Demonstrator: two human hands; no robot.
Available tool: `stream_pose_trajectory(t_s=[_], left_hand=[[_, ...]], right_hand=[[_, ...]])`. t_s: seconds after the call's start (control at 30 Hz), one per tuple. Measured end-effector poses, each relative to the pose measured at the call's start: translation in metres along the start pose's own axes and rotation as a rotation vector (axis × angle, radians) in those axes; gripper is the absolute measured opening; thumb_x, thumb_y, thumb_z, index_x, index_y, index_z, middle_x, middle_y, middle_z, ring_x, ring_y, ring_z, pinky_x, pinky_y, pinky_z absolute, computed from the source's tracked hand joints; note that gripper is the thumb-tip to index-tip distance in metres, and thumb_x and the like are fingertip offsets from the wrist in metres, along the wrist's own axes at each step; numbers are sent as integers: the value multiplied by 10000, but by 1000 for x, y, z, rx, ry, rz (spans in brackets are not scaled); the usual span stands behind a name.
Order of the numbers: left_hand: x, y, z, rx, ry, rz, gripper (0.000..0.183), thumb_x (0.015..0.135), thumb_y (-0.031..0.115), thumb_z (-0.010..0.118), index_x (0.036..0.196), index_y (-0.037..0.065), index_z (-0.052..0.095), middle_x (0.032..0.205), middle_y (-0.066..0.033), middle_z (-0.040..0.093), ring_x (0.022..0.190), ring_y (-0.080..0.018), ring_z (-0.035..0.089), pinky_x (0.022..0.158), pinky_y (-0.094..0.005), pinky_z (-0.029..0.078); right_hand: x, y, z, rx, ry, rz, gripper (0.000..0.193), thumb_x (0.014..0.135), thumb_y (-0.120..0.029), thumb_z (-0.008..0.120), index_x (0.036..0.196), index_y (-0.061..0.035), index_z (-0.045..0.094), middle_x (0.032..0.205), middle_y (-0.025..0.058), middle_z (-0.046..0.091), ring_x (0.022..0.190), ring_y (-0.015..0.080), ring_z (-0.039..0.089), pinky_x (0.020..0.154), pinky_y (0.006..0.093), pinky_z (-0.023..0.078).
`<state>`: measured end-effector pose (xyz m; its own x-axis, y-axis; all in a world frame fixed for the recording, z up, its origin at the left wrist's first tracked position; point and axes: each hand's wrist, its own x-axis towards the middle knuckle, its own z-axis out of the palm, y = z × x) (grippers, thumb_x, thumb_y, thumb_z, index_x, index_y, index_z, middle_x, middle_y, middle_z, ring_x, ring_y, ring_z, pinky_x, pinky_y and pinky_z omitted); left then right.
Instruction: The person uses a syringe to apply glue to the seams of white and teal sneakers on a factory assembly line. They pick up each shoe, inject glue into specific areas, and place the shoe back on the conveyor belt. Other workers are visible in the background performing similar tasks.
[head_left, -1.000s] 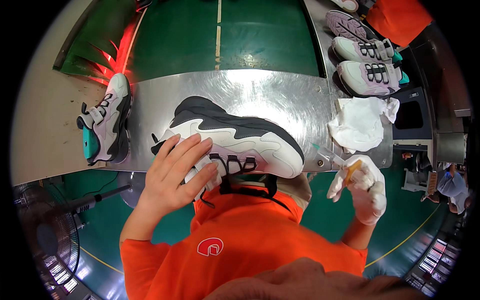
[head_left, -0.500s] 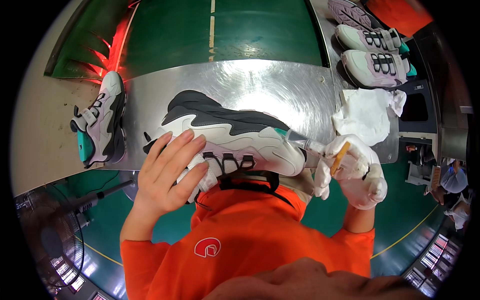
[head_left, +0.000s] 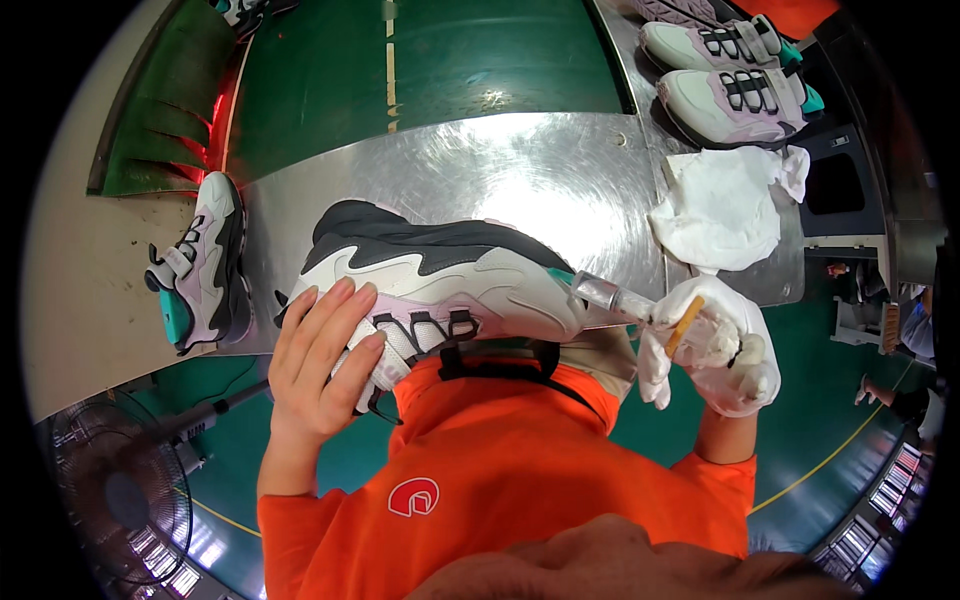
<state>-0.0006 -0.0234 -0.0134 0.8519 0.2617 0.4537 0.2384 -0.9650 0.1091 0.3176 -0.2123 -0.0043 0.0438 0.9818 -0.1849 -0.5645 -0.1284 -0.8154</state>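
A white, lilac and black sneaker [head_left: 490,285] lies on its side at the metal table's near edge, sole facing away from me. My bare left hand [head_left: 325,365] grips it around the strap and laced opening, fingers on the white upper. In a white glove, my right hand [head_left: 715,345] is closed around a clear syringe [head_left: 610,298]. Its tip meets the teal patch at the toe end of the sole, though whether it touches is hard to see. A flat tan stick [head_left: 684,326] is also held between the gloved fingers.
One matching sneaker [head_left: 203,265] stands left on the table. Several more sneakers [head_left: 725,105] sit at the far right, above a crumpled white cloth [head_left: 715,210]. A green conveyor belt [head_left: 480,60] runs beyond the metal plate [head_left: 420,170]. A fan [head_left: 120,500] stands lower left.
The view has shifted a little, and another shoe shows on the far left of the belt. The held sneaker sits slightly further left; the syringe tip stays by its toe. Both grips are unchanged.
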Motion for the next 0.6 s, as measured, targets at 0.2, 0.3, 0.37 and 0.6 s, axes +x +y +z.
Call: stream_pose_trajectory(t_s=[0.2, 0.3, 0.37, 0.6], left_hand=[[1, 7, 0, 23, 23, 1, 228, 885, 77, 623, 1097, 87, 541, 1171, -172, 662, 1101, -344, 632, 916, -490, 498], [0, 13, 1, 43, 40, 0, 272, 865, 58, 646, 1113, 84, 539, 1181, -173, 657, 1095, -349, 633, 900, -491, 503], [-3, 15, 2, 51, 36, 3, 308, 848, 38, 660, 1127, 81, 536, 1189, -175, 652, 1094, -351, 633, 891, -490, 503], [-13, 10, 10, 56, 117, 71, 419, 797, 44, 725, 1167, 70, 530, 1181, -196, 646, 1081, -364, 632, 865, -486, 504]], right_hand=[[-14, 14, -7, 15, 31, -93, 946, 629, -561, 823, 1151, 158, 497, 851, 226, 614, 704, 298, 654, 519, 340, 534], [-19, 21, -11, 30, 23, -149, 923, 645, -561, 809, 1134, 158, 498, 829, 230, 612, 690, 301, 651, 509, 342, 532], [-20, 29, -11, 68, -13, -232, 901, 652, -551, 803, 1122, 156, 501, 813, 230, 610, 681, 307, 649, 502, 345, 529], [-42, 44, -18, 186, 55, -427, 896, 645, -474, 821, 1204, 115, 442, 854, 226, 600, 730, 335, 631, 656, 392, 544]])
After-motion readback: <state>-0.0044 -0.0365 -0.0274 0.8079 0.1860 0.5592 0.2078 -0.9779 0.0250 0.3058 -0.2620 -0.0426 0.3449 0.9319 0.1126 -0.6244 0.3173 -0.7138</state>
